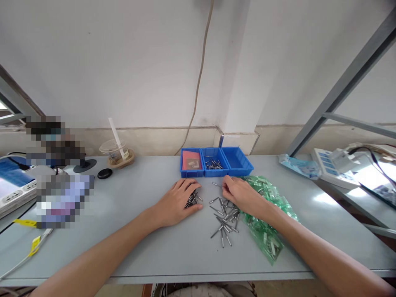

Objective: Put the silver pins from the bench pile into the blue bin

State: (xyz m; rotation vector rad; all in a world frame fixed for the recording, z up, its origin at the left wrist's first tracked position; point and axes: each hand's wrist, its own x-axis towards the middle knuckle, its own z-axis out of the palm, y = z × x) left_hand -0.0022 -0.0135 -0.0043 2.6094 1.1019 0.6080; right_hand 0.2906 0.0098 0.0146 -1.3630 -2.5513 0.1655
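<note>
On the left, my left hand (177,203) lies cupped on the table beside a small heap of metal pins (192,199), thumb and fingers apart around it. These thin rods with a thicker sleeve at one end look like blind rivets. My right hand (238,192) pinches one metal pin (217,184) between thumb and fingers, its sleeve pointing left. Below that hand spreads a looser pile of the same pins (225,220). Under and beside my right forearm lies a green plastic bag (262,231), with small pieces showing through it.
Behind my hands stand three joined blue bins: the left bin (180,168) holds a reddish packet, the middle bin (227,168) pins, the right bin (238,161) nothing visible. A plastic cup (113,150), a black round lid (104,173) and a power strip (18,198) sit left.
</note>
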